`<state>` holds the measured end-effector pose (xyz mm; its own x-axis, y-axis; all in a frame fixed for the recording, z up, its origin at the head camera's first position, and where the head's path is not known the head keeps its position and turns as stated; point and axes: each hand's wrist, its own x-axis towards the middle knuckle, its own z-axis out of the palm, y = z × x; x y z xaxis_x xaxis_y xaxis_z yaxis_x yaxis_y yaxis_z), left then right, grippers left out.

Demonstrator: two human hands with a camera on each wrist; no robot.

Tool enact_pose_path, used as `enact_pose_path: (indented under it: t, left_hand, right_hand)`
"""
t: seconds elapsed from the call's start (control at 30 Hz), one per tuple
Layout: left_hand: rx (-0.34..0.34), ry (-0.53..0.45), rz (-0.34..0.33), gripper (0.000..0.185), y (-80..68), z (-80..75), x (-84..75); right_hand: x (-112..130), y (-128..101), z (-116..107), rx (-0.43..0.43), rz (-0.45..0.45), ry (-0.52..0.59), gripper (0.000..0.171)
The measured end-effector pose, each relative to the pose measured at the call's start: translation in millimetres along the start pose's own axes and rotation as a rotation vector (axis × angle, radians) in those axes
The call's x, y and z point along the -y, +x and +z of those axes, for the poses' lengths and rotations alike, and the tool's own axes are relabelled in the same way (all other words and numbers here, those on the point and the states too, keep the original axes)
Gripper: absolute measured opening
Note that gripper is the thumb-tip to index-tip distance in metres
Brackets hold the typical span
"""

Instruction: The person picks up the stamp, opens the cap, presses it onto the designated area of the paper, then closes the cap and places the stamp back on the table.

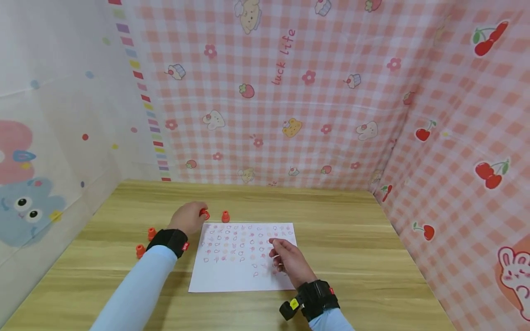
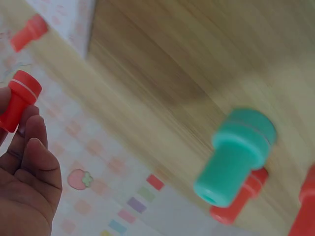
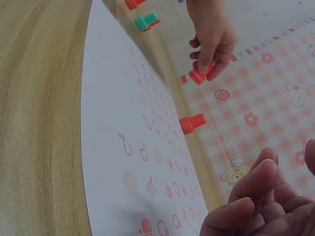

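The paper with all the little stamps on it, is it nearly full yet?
Mostly. The paper has rows of red marks across its top and middle. Its bottom strip is bare, so that part is left. In hand now: the left hand holds a red stamp just off the paper's top edge. The right hand rests on the paper. More stamps wait beside it.

The head view looks down and forward from above the near edge of the white sheet [image 1: 242, 257], taking in the whole sheet. The left wrist view sits low and close beyond the sheet's far left corner. The right wrist view skims low over the sheet [image 3: 118, 147], facing its far edge. All three show the sheet.
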<state>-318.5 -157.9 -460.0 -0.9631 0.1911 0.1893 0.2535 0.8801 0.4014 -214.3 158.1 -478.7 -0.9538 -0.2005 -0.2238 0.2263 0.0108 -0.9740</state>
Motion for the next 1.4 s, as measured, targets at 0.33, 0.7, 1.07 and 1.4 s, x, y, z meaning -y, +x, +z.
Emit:
enact_pose_path:
  t: [0.33,0.7,1.07,1.4]
  left_hand:
    - [0.022,0.108,-0.02,0.021,9.4,5.1,25.1]
    - [0.041,0.168,-0.037,0.017,10.9,13.9,26.0]
    - [0.054,0.162,-0.044,0.037,8.9,16.4,27.0]
    - [0.092,0.155,-0.091,0.04,3.3,-7.3,27.6]
  right_hand:
    - [-1,-2,-3,0.002,-0.004,0.001,0.054]
    - [0,-4,-3,0.0,-0.013,0.001,0.05]
    - [0,-3,-4,0.001,0.0,-0.007,0.053]
    - [-1,-1,-4,0.003,-0.001,-0.01,0.053]
